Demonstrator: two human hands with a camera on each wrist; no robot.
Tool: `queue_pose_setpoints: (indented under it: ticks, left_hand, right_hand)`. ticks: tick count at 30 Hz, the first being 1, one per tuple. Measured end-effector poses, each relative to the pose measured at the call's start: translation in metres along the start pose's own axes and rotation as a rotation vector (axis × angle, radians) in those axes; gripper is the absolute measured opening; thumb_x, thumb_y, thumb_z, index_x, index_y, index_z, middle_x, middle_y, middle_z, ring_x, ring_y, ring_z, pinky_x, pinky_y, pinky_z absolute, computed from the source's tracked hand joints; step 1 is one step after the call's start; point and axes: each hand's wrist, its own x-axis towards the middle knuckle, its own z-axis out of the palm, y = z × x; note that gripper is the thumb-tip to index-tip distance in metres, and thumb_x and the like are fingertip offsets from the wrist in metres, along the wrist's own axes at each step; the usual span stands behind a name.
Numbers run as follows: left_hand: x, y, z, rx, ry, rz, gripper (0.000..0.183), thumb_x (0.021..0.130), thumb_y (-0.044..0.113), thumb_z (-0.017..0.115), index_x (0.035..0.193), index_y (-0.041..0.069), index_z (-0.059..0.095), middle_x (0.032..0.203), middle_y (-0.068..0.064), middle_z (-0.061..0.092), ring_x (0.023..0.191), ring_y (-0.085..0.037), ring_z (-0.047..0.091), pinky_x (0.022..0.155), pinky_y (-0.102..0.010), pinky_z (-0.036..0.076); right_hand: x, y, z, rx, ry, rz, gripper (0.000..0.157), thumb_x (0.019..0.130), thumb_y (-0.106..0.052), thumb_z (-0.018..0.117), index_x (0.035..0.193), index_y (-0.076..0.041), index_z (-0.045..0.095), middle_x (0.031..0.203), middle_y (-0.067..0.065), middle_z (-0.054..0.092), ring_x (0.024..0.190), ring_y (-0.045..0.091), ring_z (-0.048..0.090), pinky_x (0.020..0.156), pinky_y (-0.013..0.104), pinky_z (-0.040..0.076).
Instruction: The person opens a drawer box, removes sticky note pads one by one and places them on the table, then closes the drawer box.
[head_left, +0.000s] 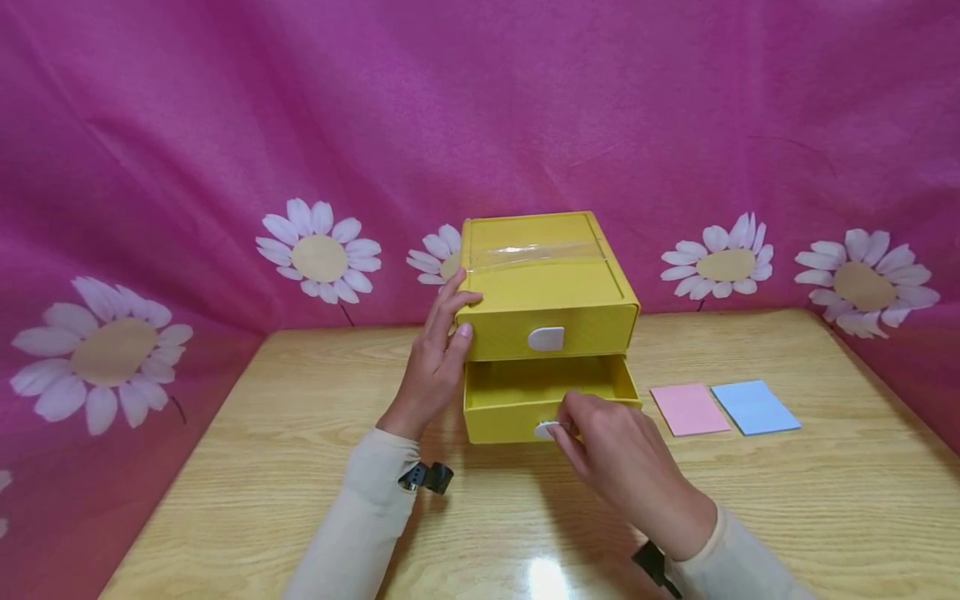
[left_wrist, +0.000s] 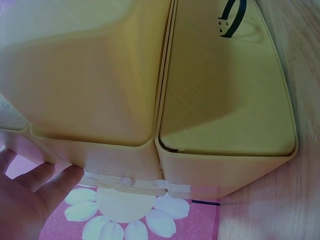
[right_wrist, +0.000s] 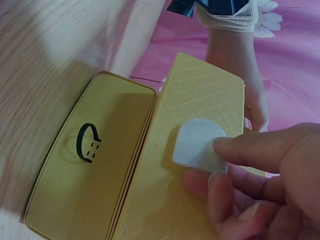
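A yellow drawer box point(head_left: 540, 287) has its middle drawer point(head_left: 498, 423) pulled partway out, with no contents visible inside. My right hand point(head_left: 626, 454) pinches that drawer's white tab point(right_wrist: 195, 142) between thumb and fingers. Against the box's left side and top front corner rests my left hand point(head_left: 435, 358), its fingers fairly straight. Above, the top drawer point(head_left: 491, 335) is closed and bears another white tab point(head_left: 546, 338). The bottom drawer point(right_wrist: 70, 195), with a black loop point(right_wrist: 80, 142) on its front, appears closed in both wrist views; the head view hides it behind the middle one.
To the right of the box, a pink paper pad point(head_left: 690, 409) and a blue paper pad point(head_left: 755, 407) lie side by side on the wooden table point(head_left: 285, 467). Clear tape point(head_left: 525, 254) crosses the box top. A pink flowered cloth point(head_left: 525, 100) hangs behind.
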Motion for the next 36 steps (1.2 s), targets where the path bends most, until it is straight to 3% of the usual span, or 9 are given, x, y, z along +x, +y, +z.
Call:
queue_pose_setpoints:
  ticks: [4, 11, 36]
  left_hand:
    - [0.001, 0.001, 0.000, 0.001, 0.001, -0.007, 0.035, 0.099, 0.005, 0.035, 0.133, 0.004, 0.043, 0.158, -0.013, 0.022, 0.144, -0.025, 0.022, 0.104, -0.052, 0.038]
    - [0.002, -0.043, 0.009, 0.018, 0.014, 0.026, 0.037, 0.101, 0.018, 0.035, 0.137, 0.023, 0.043, 0.159, 0.010, 0.019, 0.144, -0.011, 0.020, 0.102, -0.051, 0.041]
    - [0.001, -0.043, 0.009, 0.039, 0.028, 0.030, 0.036, 0.101, 0.021, 0.034, 0.136, 0.023, 0.043, 0.159, 0.009, 0.019, 0.145, -0.011, 0.016, 0.104, -0.051, 0.039]
  right_hand:
    - [0.002, 0.001, 0.001, -0.006, 0.001, 0.003, 0.021, 0.080, -0.015, 0.079, 0.076, -0.014, 0.058, 0.061, -0.011, 0.046, 0.048, 0.003, 0.038, 0.044, 0.020, 0.034]
    - [0.006, 0.002, 0.002, -0.007, -0.035, 0.042, 0.019, 0.082, -0.017, 0.077, 0.078, -0.014, 0.059, 0.061, -0.010, 0.046, 0.049, 0.004, 0.038, 0.045, 0.020, 0.034]
    - [0.020, 0.009, 0.010, -0.004, -0.014, 0.037, 0.018, 0.082, -0.014, 0.077, 0.079, -0.011, 0.059, 0.061, -0.008, 0.048, 0.050, 0.006, 0.040, 0.045, 0.023, 0.035]
